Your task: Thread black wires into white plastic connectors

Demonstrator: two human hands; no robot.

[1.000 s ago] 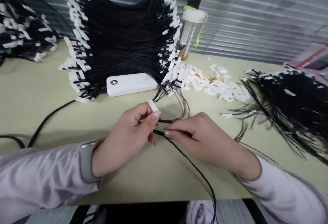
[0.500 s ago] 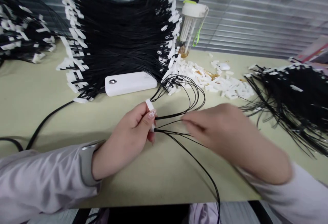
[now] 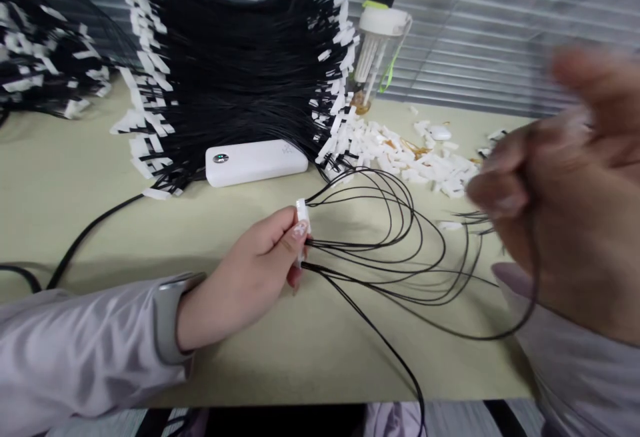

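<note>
At the far left lies a smaller heap of black wires (image 3: pixel 45 70) with white tags, and beside it a big fanned stack of finished wire bundles (image 3: pixel 235 77) rests on the tabletop (image 3: pixel 65 177), each end already capped in white. Just in front sits a white power bank (image 3: pixel 256 162). The left hand (image 3: pixel 250 277) pinches a white connector (image 3: pixel 302 216) between thumb and forefinger, held just above the tabletop, with thin black wires (image 3: pixel 400 250) looping out of it to the right. Behind those loops, loose white connectors (image 3: pixel 420 157) lie scattered near a clear bottle (image 3: pixel 377 50). The right hand (image 3: pixel 565 184) is raised and blurred; its grip seems closed on the wires' far ends, though I cannot tell for sure. Judging by the stack, much is done, while the loose connectors suggest plenty remains.
</note>
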